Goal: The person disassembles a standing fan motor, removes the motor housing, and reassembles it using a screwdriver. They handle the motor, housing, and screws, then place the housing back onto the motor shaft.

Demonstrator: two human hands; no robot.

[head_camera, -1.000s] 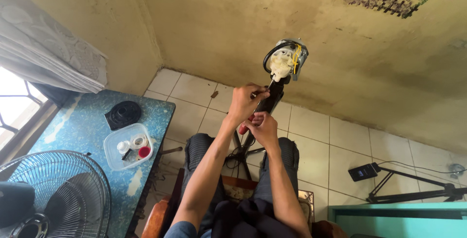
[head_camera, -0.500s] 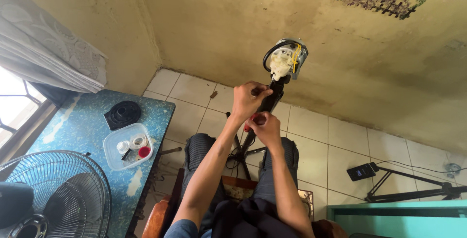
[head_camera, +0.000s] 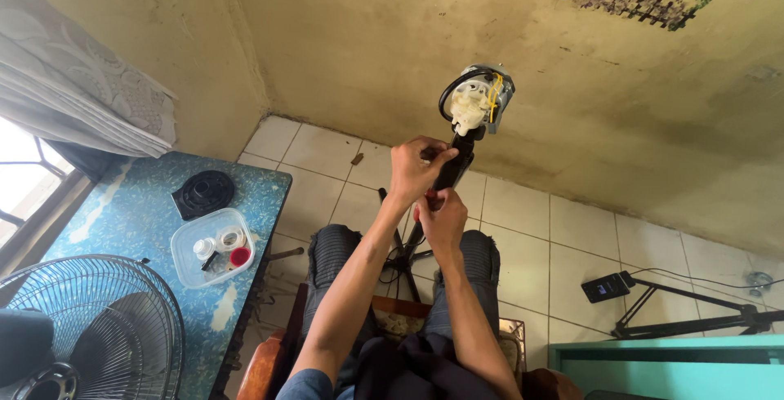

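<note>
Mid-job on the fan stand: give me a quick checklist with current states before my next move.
1. Left hand gripping the black stand pole high up: ok.
2. Right hand on the pole lower down: ok.
3. Bare white fan motor head with its black cable seated on the pole top: ok.
4. Clear plastic tub of small parts on the blue table: ok.
5. Red item under the right hand: cannot tell.
</note>
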